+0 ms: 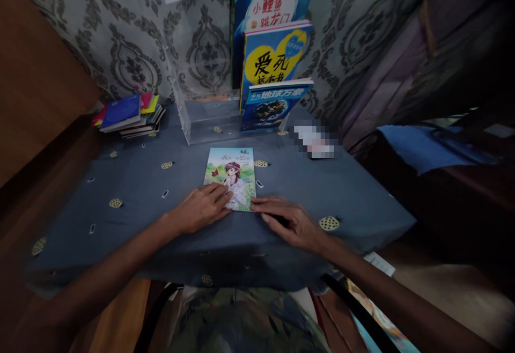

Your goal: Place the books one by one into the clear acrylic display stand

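A thin paperback book point(241, 173) with a drawn figure, a red butterfly and green scenery on its cover lies closed and flat on the table. My left hand point(207, 205) rests across its lower left corner, palm down, fingers stretched out over the cover. At the lower right edge of the book, the fingertips of my right hand point(292, 219) touch it; the fingers are extended and the thumb sits a little apart below them. Neither hand is wrapped round anything.
Behind the book stands a clear acrylic rack point(213, 127) with several upright books point(267, 109) at its right. A stack of books point(124, 114) lies at the back left. One blurred-out item point(317, 141) is at the back right. A dark patterned cloth point(137, 181) covers the table.
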Motion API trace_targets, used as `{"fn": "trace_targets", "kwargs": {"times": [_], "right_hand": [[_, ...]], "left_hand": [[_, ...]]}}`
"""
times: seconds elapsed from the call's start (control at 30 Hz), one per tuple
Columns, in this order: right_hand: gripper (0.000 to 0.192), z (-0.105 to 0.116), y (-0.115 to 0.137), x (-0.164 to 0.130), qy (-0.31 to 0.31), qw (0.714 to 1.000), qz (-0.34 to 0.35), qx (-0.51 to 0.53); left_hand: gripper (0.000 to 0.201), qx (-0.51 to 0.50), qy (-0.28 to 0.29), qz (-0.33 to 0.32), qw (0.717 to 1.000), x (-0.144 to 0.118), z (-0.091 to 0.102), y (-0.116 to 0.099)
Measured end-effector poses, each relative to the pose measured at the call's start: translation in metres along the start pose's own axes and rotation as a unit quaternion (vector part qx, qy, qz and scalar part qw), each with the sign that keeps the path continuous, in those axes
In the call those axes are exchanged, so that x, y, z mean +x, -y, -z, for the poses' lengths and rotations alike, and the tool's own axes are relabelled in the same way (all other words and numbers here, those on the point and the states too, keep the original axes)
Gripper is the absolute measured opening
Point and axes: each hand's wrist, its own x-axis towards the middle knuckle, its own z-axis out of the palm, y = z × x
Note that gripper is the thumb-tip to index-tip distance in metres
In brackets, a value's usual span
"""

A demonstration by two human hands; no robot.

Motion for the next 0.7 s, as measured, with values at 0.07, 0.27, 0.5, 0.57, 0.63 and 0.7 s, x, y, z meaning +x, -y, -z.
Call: {"fn": "trace_targets", "kwargs": {"times": [0.07,0.27,0.5,0.57,0.63,0.7], "right_hand": [[0.030,0.0005,0.0007,0.0009,-0.006,1.000,-0.007,0.017],[0.030,0.0035,0.0011,0.0029,-0.021,0.998,-0.039,0.049],[0.030,0.0027,-0.0006,0.0025,-0.028,0.997,-0.034,0.061],[0.028,0.0021,-0.0003,0.0023,-0.027,0.998,-0.026,0.051],[0.028,0.0013,-0.0001,0.0017,-0.025,0.999,-0.008,0.028],[0.028,0.0001,-0.0001,0.0011,-0.020,1.000,0.014,0.000]], "left_hand": [[0.037,0.012,-0.007,-0.013,1.000,-0.0007,-0.0022,0.0000],[0.036,0.032,-0.002,-0.023,0.999,-0.0021,-0.0019,-0.0012],[0.035,0.034,-0.004,-0.023,0.999,-0.0014,-0.0003,-0.0014],[0.037,0.037,-0.001,-0.018,0.999,-0.0008,-0.0005,-0.0017],[0.038,0.041,-0.005,-0.012,0.999,-0.0001,0.0004,-0.0019],[0.038,0.035,-0.018,-0.013,0.999,0.0007,0.0025,-0.0018]]}}
